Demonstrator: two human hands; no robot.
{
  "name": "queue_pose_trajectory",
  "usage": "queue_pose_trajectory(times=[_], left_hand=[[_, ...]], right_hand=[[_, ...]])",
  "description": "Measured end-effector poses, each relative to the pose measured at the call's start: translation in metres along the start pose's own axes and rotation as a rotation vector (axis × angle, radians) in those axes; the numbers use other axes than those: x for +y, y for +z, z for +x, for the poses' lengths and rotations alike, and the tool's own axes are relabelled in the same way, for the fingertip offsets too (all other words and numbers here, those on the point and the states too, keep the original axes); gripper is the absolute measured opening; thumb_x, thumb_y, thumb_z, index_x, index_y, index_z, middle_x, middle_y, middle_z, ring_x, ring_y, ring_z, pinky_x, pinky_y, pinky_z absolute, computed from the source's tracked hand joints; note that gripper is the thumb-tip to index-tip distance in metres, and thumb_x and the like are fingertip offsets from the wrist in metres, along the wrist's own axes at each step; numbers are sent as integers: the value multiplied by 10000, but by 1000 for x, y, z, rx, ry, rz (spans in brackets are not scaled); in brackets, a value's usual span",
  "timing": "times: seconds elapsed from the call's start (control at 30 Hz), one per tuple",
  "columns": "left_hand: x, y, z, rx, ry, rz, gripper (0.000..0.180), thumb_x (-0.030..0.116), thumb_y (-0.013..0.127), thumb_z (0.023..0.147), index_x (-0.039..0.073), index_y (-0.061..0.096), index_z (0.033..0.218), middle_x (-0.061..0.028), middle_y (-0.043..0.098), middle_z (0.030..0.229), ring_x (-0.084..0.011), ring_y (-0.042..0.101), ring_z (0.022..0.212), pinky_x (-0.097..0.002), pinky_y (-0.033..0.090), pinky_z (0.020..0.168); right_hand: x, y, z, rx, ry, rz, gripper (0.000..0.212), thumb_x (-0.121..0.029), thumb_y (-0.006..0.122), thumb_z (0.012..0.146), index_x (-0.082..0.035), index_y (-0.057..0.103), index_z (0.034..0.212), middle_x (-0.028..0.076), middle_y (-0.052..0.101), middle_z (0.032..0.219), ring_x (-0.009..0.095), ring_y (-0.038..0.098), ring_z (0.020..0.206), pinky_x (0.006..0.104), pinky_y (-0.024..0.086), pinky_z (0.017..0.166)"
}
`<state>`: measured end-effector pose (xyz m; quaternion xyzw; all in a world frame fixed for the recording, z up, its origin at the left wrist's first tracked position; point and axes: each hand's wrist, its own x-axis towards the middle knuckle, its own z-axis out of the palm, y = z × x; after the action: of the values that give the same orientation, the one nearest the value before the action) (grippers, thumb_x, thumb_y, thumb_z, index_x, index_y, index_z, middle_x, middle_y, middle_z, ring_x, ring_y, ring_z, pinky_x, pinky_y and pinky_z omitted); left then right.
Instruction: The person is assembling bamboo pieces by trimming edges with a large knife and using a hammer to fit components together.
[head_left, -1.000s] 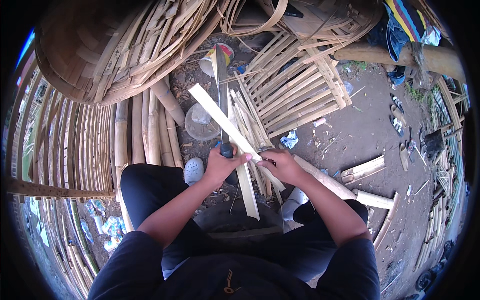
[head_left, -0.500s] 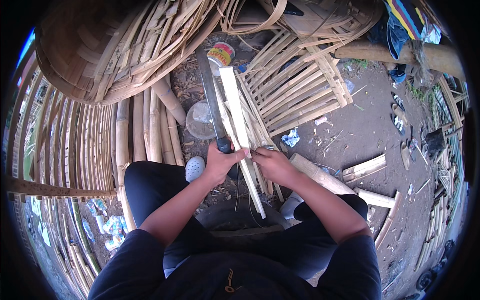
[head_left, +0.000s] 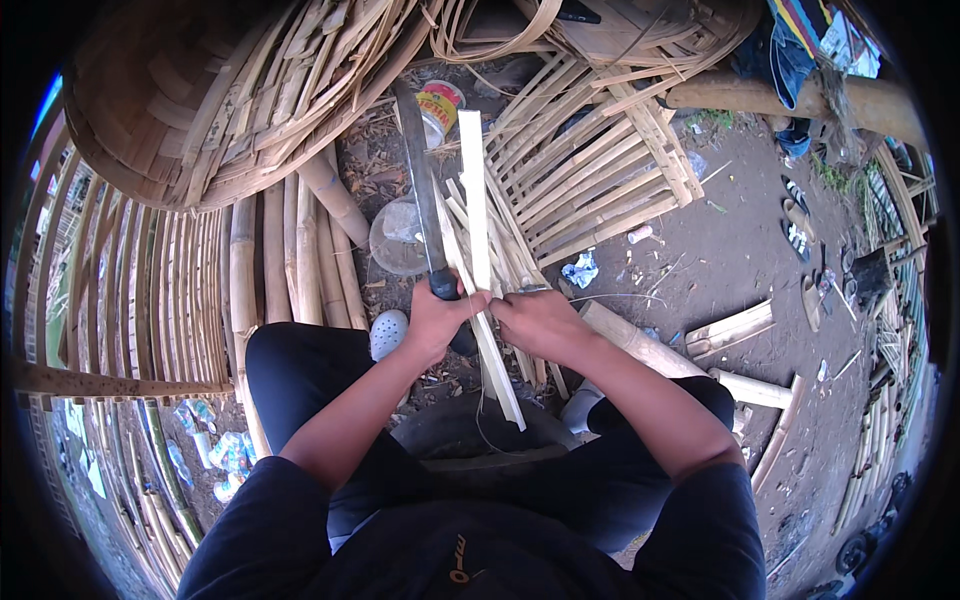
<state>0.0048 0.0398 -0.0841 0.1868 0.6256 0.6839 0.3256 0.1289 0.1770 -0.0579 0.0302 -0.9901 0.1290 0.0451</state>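
A long machete [head_left: 416, 170] points away from me, its black handle [head_left: 444, 285] gripped in my left hand [head_left: 435, 322]. The thumb of that same hand presses on a pale split bamboo strip [head_left: 474, 205], which stretches from the far side back between my knees. Closed against the strip's right side is my right hand [head_left: 540, 325], its fingers bent in; exactly what they pinch is hidden. A thin strand [head_left: 625, 296] trails rightward from near this hand, and another thin loop hangs below the hands. More split bamboo strips [head_left: 512, 255] lie just beneath.
A slatted bamboo panel [head_left: 600, 165] lies ahead. Large woven baskets [head_left: 170, 110] stand at far left. Bamboo poles [head_left: 275, 250] lie left, near a tin can [head_left: 437, 108] and a clear plastic container [head_left: 398, 240]. Cut bamboo pieces [head_left: 735, 330] and sandals [head_left: 800, 225] are on the right.
The pale strip's far end has swung slightly right and farther away. My right hand has shifted a little left, and a thin strand now shows to its right. The machete stays in my left hand.
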Motion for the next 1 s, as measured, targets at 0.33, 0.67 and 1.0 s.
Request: queue_pose_trajectory(times=[0.33, 0.67, 1.0], left_hand=[[14, -2, 1, -3, -28, -66, 214, 8, 772, 703, 44, 574, 776, -16, 630, 787, -77, 576, 701, -248, 475, 663], [15, -9, 2, -14, -29, -37, 211, 3, 769, 709, 38, 604, 835, -10, 626, 804, -86, 584, 705, -258, 483, 672], [17, -7, 0, 15, 29, 111, 374, 54, 828, 637, 84, 458, 688, 18, 558, 690, -55, 500, 630, -247, 443, 571]], right_hand=[[1, -3, 2, 45, 7, 76, 282, -142, 616, 768, -108, 570, 1045, 111, 614, 679, 331, 615, 616, 443, 489, 540], [-2, 2, 8, 112, -35, 86, 250, -91, 616, 750, -98, 573, 996, 112, 599, 657, 329, 606, 595, 439, 482, 534], [4, -10, 1, 84, -46, -26, 127, -160, 602, 810, -42, 570, 843, 108, 615, 764, 299, 648, 641, 411, 525, 568]])
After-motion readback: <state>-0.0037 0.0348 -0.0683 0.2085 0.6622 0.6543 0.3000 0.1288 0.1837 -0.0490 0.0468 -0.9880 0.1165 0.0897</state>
